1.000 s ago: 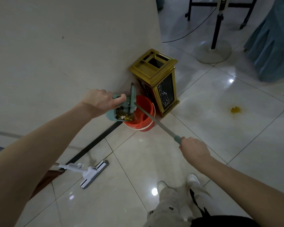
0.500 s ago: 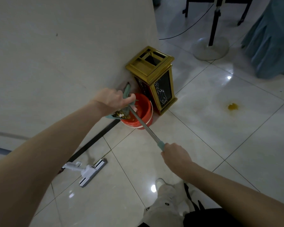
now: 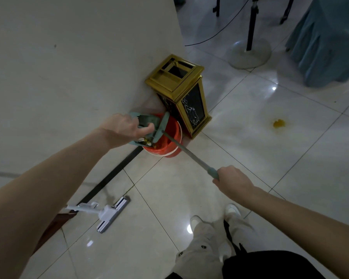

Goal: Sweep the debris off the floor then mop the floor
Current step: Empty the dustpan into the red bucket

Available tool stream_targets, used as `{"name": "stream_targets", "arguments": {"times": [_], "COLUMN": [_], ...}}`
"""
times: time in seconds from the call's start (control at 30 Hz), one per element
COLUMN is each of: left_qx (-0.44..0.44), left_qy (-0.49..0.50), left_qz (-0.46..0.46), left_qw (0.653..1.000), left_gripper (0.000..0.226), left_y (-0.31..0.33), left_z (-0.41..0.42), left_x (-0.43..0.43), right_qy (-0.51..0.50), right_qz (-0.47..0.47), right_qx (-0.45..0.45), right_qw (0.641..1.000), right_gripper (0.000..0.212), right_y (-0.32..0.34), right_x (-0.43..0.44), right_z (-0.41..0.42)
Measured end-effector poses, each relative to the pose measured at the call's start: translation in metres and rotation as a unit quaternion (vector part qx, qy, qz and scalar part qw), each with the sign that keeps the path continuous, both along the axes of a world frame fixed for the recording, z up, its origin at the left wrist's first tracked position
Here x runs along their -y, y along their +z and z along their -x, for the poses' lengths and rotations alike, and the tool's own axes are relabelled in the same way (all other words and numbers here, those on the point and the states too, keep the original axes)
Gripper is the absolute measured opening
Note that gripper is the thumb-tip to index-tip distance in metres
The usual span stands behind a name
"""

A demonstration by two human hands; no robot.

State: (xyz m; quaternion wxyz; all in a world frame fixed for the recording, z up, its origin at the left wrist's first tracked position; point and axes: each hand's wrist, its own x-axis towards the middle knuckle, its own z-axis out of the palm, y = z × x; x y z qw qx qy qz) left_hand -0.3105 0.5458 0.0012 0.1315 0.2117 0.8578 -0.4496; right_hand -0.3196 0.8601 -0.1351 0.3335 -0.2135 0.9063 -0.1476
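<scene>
At seven o'clock the mop (image 3: pixel 109 213) lies flat on the tiles. At four o'clock, the outstretched right hand (image 3: pixel 233 181) clenches the broom (image 3: pixel 191 155) handle's end. At nine o'clock, the left hand (image 3: pixel 125 128) grips the dustpan (image 3: pixel 146 119), tipped with debris (image 3: pixel 147 141) over the orange bucket (image 3: pixel 172 135).

Dim, cool, greenish indoor light. Overhead lamps glare as small white spots on the glossy floor (image 3: pixel 270 168), one by the shoes (image 3: pixel 195 220) and one at upper right. Shadows are soft and weak. Wide-angle distortion bows the wall (image 3: pixel 69 77) edge. Detail is soft overall.
</scene>
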Motion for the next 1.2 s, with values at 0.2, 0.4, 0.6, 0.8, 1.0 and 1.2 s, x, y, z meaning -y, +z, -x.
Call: {"name": "stream_targets", "arguments": {"times": [0.2, 0.4, 0.6, 0.8, 1.0, 1.2], "left_qx": [0.008, 0.003, -0.003, -0.031, -0.001, -0.029], "left_qy": [-0.004, 0.011, 0.012, -0.009, 0.027, -0.028], "left_qz": [0.03, 0.031, 0.022, 0.007, -0.056, -0.052], "left_qw": [1.0, 0.999, 1.0, 0.999, 0.998, 0.998], "left_gripper": [0.055, 0.052, 0.05, 0.051, 0.039, 0.064], "left_y": [0.008, 0.02, 0.008, -0.002, -0.002, -0.003], "left_z": [0.003, -0.005, -0.006, 0.001, 0.002, -0.001], "left_x": [0.009, 0.027, 0.027, 0.028, 0.04, 0.035], "right_qy": [-0.016, -0.052, -0.138, -0.03, 0.029, -0.065], "right_qz": [0.055, 0.063, 0.115, 0.076, 0.014, 0.061], "right_qx": [0.017, 0.036, 0.128, 0.029, -0.053, 0.059], "right_qw": [0.998, 0.996, 0.975, 0.996, 0.998, 0.994], "right_gripper": [0.027, 0.027, 0.028, 0.022, 0.024, 0.023], "right_y": [0.005, 0.01, 0.011, 0.005, -0.007, -0.001], "right_x": [0.011, 0.017, 0.037, 0.058, 0.023, 0.019], "right_z": [-0.018, -0.018, -0.026, -0.034, -0.01, 0.001]}}
